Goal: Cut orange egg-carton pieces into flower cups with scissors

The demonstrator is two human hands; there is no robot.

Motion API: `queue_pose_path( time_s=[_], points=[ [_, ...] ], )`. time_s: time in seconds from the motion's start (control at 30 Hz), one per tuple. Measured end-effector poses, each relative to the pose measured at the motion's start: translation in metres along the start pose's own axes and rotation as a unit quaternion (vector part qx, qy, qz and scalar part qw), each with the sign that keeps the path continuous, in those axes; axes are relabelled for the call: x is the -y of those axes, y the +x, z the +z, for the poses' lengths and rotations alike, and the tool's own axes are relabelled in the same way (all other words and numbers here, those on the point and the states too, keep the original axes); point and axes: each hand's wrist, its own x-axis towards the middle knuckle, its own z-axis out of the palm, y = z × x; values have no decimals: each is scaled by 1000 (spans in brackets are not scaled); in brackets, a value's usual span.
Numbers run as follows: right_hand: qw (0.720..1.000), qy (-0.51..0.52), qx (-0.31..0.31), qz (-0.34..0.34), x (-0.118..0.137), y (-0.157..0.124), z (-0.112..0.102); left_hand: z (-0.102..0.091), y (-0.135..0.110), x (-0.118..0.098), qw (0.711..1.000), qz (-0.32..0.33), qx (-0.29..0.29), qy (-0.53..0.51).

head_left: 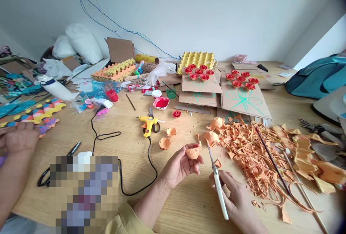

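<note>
My left hand (180, 165) pinches an orange egg-carton cup (192, 153) between thumb and fingers, above the table. Just to its right, my right hand (235, 198) is closed around white-handled scissors (217, 181), seen nearly edge-on, their tip pointing up and away. The scissors are apart from the held cup. Behind their tip lie uncut orange carton cups (211, 138). A small orange scrap (218, 163) rests beside the blades. Left of my left hand sit an orange petal-edged cup (164, 143) and a smaller orange cup (171, 131).
A yellow glue gun (148, 124) trails a black cord toward me. Orange trimmings (243, 151) are heaped at right. Red paper roses (199, 72) stand on cardboard (200, 99) behind. A bowl of red paint (161, 103) is mid-table. At far left is another person's hand (23, 136).
</note>
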Motion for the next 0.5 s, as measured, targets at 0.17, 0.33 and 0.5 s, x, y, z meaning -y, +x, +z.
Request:
queue_pose_path(
  time_s=[0.17, 0.33, 0.5],
  points=[
    [999, 26, -26, 21, -3, 0, 0, -3, 1, 4, 998, -45, 4, -38],
    [990, 118, -59, 59, -8, 0, -1, -5, 0, 11, 992, -118, 37, -30],
    [959, 246, -93, 107, -8, 1, -1, -5, 0, 29, 976, -201, 89, -6]
  ],
)
